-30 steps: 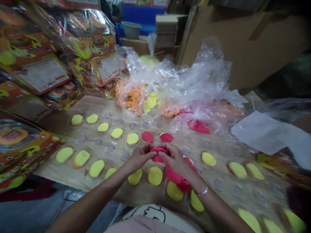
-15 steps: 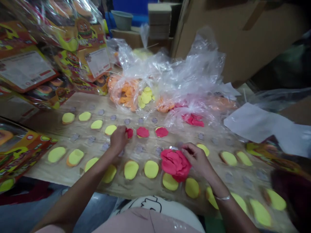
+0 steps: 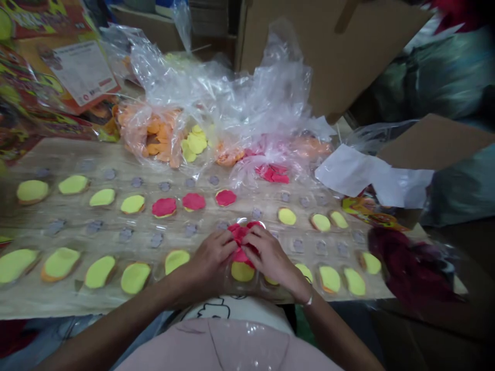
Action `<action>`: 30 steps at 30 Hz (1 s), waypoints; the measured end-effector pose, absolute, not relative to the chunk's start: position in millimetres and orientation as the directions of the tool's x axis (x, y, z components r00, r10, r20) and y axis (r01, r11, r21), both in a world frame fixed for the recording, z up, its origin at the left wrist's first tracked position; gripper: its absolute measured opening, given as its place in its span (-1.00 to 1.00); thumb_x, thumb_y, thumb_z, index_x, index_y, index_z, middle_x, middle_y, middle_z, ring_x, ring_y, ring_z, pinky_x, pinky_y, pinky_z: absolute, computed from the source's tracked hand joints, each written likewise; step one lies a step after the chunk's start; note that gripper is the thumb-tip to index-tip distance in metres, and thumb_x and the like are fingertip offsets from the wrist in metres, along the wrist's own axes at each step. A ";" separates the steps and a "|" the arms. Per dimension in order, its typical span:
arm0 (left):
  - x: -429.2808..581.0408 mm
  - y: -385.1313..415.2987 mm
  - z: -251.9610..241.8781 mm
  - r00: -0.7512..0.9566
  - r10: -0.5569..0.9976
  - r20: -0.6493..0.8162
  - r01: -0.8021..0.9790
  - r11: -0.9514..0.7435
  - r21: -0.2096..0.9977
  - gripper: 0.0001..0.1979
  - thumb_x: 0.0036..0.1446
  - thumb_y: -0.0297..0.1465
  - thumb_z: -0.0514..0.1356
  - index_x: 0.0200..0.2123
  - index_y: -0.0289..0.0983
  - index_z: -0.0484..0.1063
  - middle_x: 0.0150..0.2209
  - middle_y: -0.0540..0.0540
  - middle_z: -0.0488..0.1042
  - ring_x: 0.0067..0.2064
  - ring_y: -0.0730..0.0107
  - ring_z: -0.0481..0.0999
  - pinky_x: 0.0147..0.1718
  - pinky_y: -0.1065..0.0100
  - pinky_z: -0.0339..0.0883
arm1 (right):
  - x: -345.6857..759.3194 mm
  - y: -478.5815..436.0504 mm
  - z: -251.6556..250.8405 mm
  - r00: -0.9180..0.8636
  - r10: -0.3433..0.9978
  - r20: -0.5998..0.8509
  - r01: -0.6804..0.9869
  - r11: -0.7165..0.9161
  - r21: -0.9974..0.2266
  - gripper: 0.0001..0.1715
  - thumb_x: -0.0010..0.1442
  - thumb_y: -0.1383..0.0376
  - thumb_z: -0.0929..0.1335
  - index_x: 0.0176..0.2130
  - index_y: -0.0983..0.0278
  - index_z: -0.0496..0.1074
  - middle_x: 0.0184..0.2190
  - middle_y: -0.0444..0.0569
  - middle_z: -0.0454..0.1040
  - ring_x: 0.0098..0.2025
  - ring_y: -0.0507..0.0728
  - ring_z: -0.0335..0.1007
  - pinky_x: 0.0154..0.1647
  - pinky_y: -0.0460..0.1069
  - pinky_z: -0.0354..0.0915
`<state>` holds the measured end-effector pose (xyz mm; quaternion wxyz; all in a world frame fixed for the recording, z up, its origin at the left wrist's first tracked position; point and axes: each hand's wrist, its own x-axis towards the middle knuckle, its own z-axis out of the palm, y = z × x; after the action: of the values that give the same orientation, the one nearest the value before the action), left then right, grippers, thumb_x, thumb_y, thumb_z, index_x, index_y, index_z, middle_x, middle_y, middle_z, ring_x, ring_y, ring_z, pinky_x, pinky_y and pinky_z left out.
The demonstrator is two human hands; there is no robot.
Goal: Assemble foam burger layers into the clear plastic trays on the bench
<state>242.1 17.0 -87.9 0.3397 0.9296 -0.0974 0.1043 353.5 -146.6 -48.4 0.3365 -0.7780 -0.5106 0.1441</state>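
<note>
My left hand (image 3: 213, 257) and my right hand (image 3: 268, 255) meet in the middle of the table, fingers closed on a stack of red foam pieces (image 3: 240, 238). The fingers hide part of the stack. Just under it lies a yellow foam piece (image 3: 243, 272). Beyond my hands, red wavy-edged pieces (image 3: 194, 201) rest on yellow ones in three spots of the row. To the left of these, yellow oval pieces (image 3: 132, 204) lie uncovered. Small grey parts (image 3: 157, 239) sit in clear plastic between the rows.
Clear plastic bags (image 3: 247, 98) with orange, yellow and red foam pieces lie at the back. Printed burger packages (image 3: 73, 67) are stacked at the left. A large cardboard box (image 3: 328, 56) stands behind. White paper (image 3: 356, 170) and dark red cloth (image 3: 410, 268) lie to the right.
My left hand has left the back row and come to the red stack at my right hand. A red piece now lies where the left hand was. The view has turned right.
</note>
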 end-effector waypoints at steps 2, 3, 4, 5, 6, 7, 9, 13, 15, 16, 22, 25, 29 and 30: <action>238.7 15.6 -87.7 0.961 -0.080 0.264 -0.257 -0.609 0.751 -0.89 0.21 -0.45 0.07 -0.35 -0.24 0.37 -0.21 -0.12 0.47 -0.16 0.28 0.39 -0.15 0.24 0.26 | 357.2 -147.2 -55.0 0.483 0.866 0.128 0.659 -0.264 -0.704 -0.77 0.29 0.44 0.22 -0.14 0.22 0.40 -0.21 -0.02 0.37 -0.16 0.10 0.34 -0.13 0.01 0.32; 236.9 17.1 -85.2 0.973 -0.003 0.231 -0.203 -0.488 0.849 -0.93 0.19 -0.43 0.09 -0.36 -0.24 0.34 -0.21 -0.10 0.47 -0.16 0.29 0.41 -0.15 0.25 0.27 | 359.4 -146.8 -57.5 0.499 0.858 0.120 0.660 -0.286 -0.695 -0.75 0.30 0.42 0.22 -0.08 0.22 0.39 -0.18 0.00 0.36 -0.14 0.11 0.34 -0.12 0.02 0.32; 235.2 19.6 -81.8 0.981 0.109 0.161 -0.117 -0.329 0.937 -0.94 0.17 -0.40 0.11 -0.37 -0.23 0.30 -0.24 -0.07 0.46 -0.20 0.32 0.42 -0.18 0.28 0.29 | 361.3 -145.8 -59.4 0.504 0.857 0.106 0.675 -0.314 -0.668 -0.74 0.30 0.40 0.22 -0.04 0.23 0.37 -0.15 0.02 0.35 -0.12 0.13 0.34 -0.11 0.03 0.32; 233.4 23.0 -77.9 0.971 0.232 0.052 -0.018 -0.144 0.989 -0.92 0.15 -0.37 0.12 -0.38 -0.22 0.26 -0.30 -0.04 0.44 -0.26 0.36 0.42 -0.25 0.32 0.30 | 362.7 -144.2 -60.6 0.500 0.862 0.087 0.698 -0.342 -0.630 -0.75 0.29 0.36 0.25 -0.04 0.25 0.37 -0.13 0.05 0.34 -0.11 0.15 0.33 -0.11 0.04 0.33; 231.4 26.8 -74.2 0.939 0.335 -0.077 0.069 0.034 0.997 -0.88 0.13 -0.33 0.13 -0.38 -0.21 0.22 -0.37 0.01 0.40 -0.35 0.40 0.41 -0.32 0.36 0.28 | 363.6 -142.3 -61.2 0.489 0.870 0.066 0.722 -0.361 -0.590 -0.77 0.27 0.33 0.28 -0.06 0.26 0.37 -0.12 0.07 0.33 -0.10 0.18 0.32 -0.10 0.06 0.32; 229.0 31.0 -71.0 0.896 0.397 -0.196 0.140 0.166 0.976 -0.85 0.10 -0.30 0.14 -0.38 -0.21 0.20 -0.44 0.05 0.36 -0.42 0.44 0.37 -0.40 0.39 0.25 | 364.0 -140.2 -61.3 0.477 0.877 0.051 0.742 -0.371 -0.558 -0.81 0.25 0.31 0.31 -0.11 0.28 0.38 -0.13 0.08 0.33 -0.10 0.20 0.31 -0.10 0.08 0.32; 222.4 38.8 -67.8 0.865 0.373 -0.335 0.264 0.229 0.937 -0.79 0.06 -0.26 0.18 -0.36 -0.20 0.19 -0.51 0.10 0.28 -0.51 0.49 0.28 -0.49 0.44 0.15 | 364.2 -136.7 -60.9 0.453 0.891 0.031 0.766 -0.371 -0.525 -0.85 0.21 0.29 0.34 -0.19 0.28 0.38 -0.17 0.08 0.35 -0.10 0.22 0.29 -0.08 0.11 0.30; 206.2 40.8 -75.1 0.908 0.239 -0.344 0.400 -0.256 0.880 -0.87 0.05 -0.36 0.15 -0.32 -0.21 0.24 -0.46 0.05 0.33 -0.42 0.39 0.34 -0.43 0.39 0.15 | 366.0 -133.2 -61.4 0.414 0.910 0.019 0.776 -0.342 -0.530 -0.77 0.16 0.32 0.36 -0.14 0.28 0.35 -0.20 0.06 0.39 -0.12 0.21 0.28 -0.05 0.13 0.24; 201.3 34.6 -81.7 0.909 0.288 -0.302 0.412 -0.502 0.761 -0.89 0.08 -0.42 0.08 -0.26 -0.21 0.25 -0.41 0.00 0.38 -0.36 0.32 0.39 -0.38 0.34 0.17 | 368.0 -132.3 -62.3 0.405 0.914 0.022 0.783 -0.334 -0.524 -0.80 0.14 0.31 0.37 -0.18 0.27 0.36 -0.22 0.04 0.39 -0.14 0.20 0.27 -0.06 0.11 0.22; 199.9 31.1 -84.8 0.907 0.318 -0.275 0.416 -0.585 0.696 -0.86 0.09 -0.45 0.05 -0.23 -0.21 0.25 -0.37 -0.03 0.40 -0.34 0.28 0.41 -0.36 0.32 0.18 | 368.9 -132.0 -62.7 0.400 0.916 0.030 0.787 -0.327 -0.524 -0.84 0.13 0.31 0.37 -0.23 0.27 0.36 -0.24 0.02 0.38 -0.15 0.19 0.26 -0.08 0.09 0.22; 196.3 24.8 -92.1 0.900 0.417 -0.125 0.405 -0.699 0.589 -0.78 0.14 -0.46 -0.02 -0.14 -0.23 0.31 -0.21 -0.14 0.45 -0.16 0.19 0.46 -0.19 0.23 0.29 | 367.7 -134.9 -65.0 0.443 0.891 0.103 0.690 -0.265 -0.674 -0.85 0.11 0.39 0.30 -0.45 0.23 0.21 -0.44 -0.13 0.29 -0.38 0.06 0.19 -0.36 -0.05 0.14; 198.3 19.1 -83.5 0.899 0.437 0.040 0.300 -0.677 0.672 -0.70 0.14 -0.39 0.06 -0.04 -0.25 0.35 -0.03 -0.23 0.42 0.05 0.08 0.39 0.04 0.09 0.24 | 362.7 -136.9 -65.1 0.576 0.815 0.060 0.467 -0.268 -0.843 -0.82 0.13 0.32 0.30 -0.45 0.22 0.16 -0.52 -0.20 0.25 -0.49 0.01 0.12 -0.45 -0.08 0.09; 214.7 -0.8 -67.1 0.926 0.375 -0.051 0.141 -0.216 0.966 -0.47 0.05 -0.25 0.24 0.11 -0.19 0.29 0.12 -0.21 0.37 0.09 0.11 0.40 0.01 0.14 0.32 | 353.4 -133.6 -57.9 0.602 0.796 -0.061 0.102 -0.152 -0.983 -0.82 0.12 0.21 0.33 -0.36 0.22 0.23 -0.45 -0.17 0.36 -0.45 0.01 0.26 -0.44 -0.10 0.21; 219.3 -3.5 -64.6 0.924 0.359 -0.133 0.151 -0.022 0.988 -0.49 0.04 -0.24 0.25 0.07 -0.20 0.31 0.05 -0.19 0.44 -0.01 0.16 0.47 -0.09 0.20 0.38 | 351.8 -132.4 -55.6 0.569 0.820 -0.063 0.075 -0.128 -0.989 -0.82 0.12 0.20 0.34 -0.30 0.22 0.27 -0.40 -0.15 0.41 -0.40 0.03 0.32 -0.40 -0.09 0.25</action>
<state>219.3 -3.5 -64.6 0.6760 0.7106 0.1795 0.0770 351.8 -132.4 -55.6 0.5716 -0.6768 -0.3305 0.3256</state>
